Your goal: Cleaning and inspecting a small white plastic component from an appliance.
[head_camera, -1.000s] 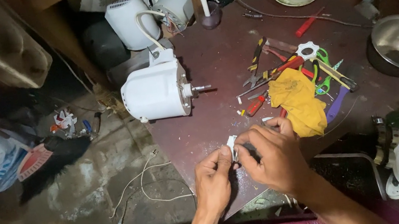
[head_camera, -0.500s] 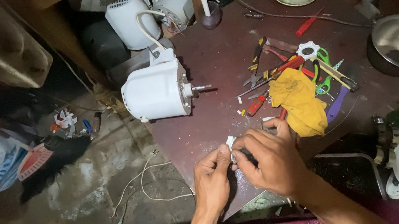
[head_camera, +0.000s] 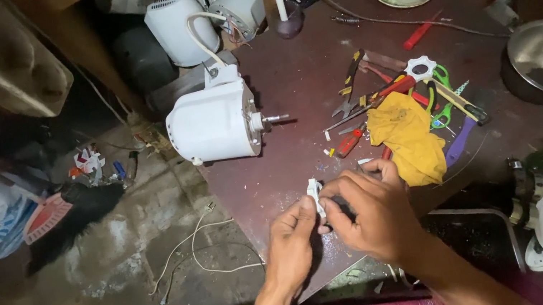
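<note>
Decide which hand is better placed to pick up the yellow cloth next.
Right: the right hand lies beside the yellow cloth, nearly touching it. The left hand pinches the small white part, farther away.

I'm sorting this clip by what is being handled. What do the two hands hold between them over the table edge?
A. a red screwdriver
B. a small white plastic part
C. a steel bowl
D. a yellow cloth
B: the left hand and right hand pinch a small white plastic part; the yellow cloth lies apart on the table.
</note>
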